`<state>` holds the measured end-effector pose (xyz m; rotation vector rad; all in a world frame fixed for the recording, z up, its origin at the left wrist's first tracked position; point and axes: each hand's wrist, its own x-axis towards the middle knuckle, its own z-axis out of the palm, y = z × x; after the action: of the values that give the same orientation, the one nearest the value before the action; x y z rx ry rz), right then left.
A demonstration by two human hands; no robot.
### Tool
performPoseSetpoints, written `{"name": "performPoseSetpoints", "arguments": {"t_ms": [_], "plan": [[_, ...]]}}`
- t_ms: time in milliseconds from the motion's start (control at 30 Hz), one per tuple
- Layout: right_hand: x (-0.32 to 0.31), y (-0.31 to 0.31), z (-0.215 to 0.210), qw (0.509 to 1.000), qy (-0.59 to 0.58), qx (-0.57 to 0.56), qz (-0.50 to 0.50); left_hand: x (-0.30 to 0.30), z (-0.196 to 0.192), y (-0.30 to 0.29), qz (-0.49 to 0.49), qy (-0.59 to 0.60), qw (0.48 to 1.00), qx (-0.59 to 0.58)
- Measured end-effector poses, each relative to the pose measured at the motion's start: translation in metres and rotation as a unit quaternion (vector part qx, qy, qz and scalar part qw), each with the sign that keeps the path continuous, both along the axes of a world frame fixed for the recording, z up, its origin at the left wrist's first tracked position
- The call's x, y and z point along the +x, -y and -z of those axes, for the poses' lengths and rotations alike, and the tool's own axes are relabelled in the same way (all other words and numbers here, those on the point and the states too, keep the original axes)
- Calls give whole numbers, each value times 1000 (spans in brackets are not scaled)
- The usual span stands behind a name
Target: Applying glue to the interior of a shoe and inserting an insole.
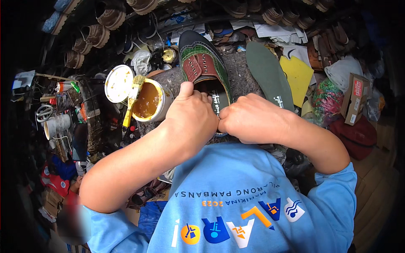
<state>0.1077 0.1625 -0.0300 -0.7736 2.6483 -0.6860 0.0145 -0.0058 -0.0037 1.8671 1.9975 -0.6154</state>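
Observation:
A brogue shoe [201, 63] in green, brown and black lies toe away from me on a grey stone block [240, 74]. My left hand [192, 116] grips the shoe's heel opening, thumb up on the rim. My right hand [253, 118] presses against it from the right, fingers curled at the heel. Both hands cover the back of the shoe, and a dark insole with light lettering shows inside the opening.
An open can of amber glue [148, 101] with a yellow-handled brush [131, 99] and its white lid [118, 83] stands left of the shoe. A green insole [268, 74] and yellow sheet [298, 76] lie to the right. Shoes, scissors [43, 113] and clutter surround the bench.

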Motion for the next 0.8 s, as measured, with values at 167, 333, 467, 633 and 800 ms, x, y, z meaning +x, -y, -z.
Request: {"name": "performPoseSetpoints", "arguments": {"t_ms": [167,333,467,633,800], "plan": [[14,8,-11,998,15,13,56,-19,-47,-26,16,145,989,-29],[17,15,0,996,-12,-7,89,-24,-1,-39,-19,134,988,-68],[12,15,2,998,-8,2,64,-27,12,-58,-108,185,964,-158],[12,12,1,996,-2,-14,86,-31,38,-69,-172,160,952,-195],[14,4,8,994,25,17,106,-47,138,-81,-98,165,954,-230]]}}
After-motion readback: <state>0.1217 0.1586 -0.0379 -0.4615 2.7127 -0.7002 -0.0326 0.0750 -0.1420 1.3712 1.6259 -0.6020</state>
